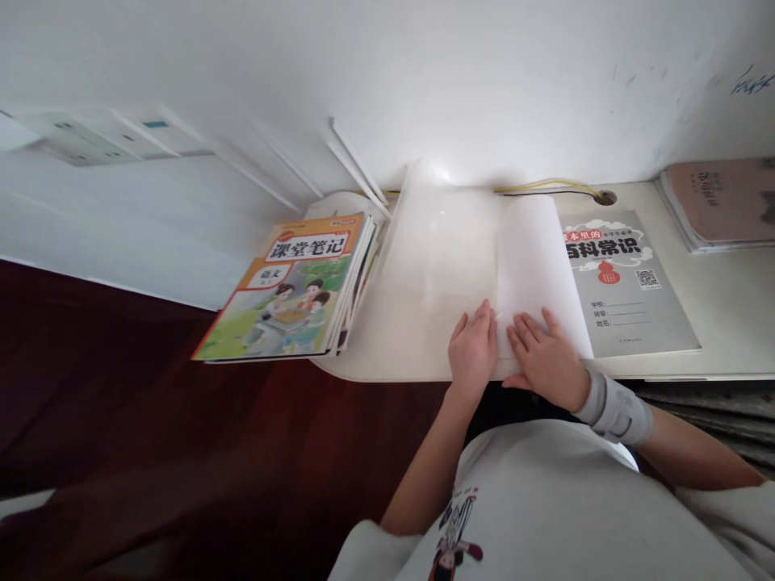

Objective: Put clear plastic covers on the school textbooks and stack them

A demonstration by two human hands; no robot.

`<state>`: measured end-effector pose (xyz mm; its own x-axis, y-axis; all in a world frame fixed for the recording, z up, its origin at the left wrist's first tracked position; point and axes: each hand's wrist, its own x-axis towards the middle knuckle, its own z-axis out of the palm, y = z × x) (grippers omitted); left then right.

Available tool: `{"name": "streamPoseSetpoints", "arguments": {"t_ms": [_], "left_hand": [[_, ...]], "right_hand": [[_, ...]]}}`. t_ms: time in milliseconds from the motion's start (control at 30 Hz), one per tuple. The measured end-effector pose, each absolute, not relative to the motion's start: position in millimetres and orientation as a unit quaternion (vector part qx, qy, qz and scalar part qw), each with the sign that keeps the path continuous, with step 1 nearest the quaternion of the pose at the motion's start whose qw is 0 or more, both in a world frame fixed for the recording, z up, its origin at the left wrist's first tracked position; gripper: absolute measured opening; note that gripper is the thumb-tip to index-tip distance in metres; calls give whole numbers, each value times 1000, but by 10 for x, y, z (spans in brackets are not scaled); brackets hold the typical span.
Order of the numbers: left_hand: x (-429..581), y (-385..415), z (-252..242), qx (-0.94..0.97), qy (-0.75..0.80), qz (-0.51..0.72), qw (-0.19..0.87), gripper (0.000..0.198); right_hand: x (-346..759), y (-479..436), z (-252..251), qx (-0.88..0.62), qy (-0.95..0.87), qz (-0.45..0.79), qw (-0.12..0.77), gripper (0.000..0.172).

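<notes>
A clear plastic book cover lies spread on the white desk, folded over the left part of a grey book with red and black Chinese lettering. My left hand lies flat on the plastic near the desk's front edge, fingers stretched out. Right beside it, my right hand presses flat on the folded flap over the book, fingers slightly spread. Neither hand holds anything.
A stack of colourful schoolbooks overhangs the desk's left end. Pinkish books sit at the far right. A yellow cable runs along the wall to a grommet hole. Dark red floor lies to the left.
</notes>
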<state>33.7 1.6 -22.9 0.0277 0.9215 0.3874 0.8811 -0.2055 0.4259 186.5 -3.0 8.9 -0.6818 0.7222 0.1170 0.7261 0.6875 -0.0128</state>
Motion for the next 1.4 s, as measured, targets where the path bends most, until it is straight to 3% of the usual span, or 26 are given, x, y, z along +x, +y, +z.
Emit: {"name": "streamPoseSetpoints", "arguments": {"t_ms": [133,267,433,600,733,900,1133,1400], "left_hand": [[349,3,-210,734,642,221,37,47],[348,3,-235,746,641,181,16,41],[340,11,-286,758,622,196,-23,34],[333,-1,-303,761,607,223,-46,33],[325,-45,-242,797,550,245,-36,37],[344,-104,-125,881,424,208,-20,59],[322,-157,-136,890,384,244,-26,29],[558,-278,-191,886,361,286,-60,21]], "right_hand": [[1858,-100,118,-364,-930,14,56,73],[2060,249,318,-318,-944,50,71,55],[2215,1371,529,-443,-884,17,147,53],[2097,2255,462,-524,-845,83,72,75],[2120,2370,335,-500,-863,77,23,62],[2159,2278,166,-517,-852,74,43,59],[2057,2267,90,-551,-819,76,140,50],[2020,2215,61,-562,-816,62,118,49]]}}
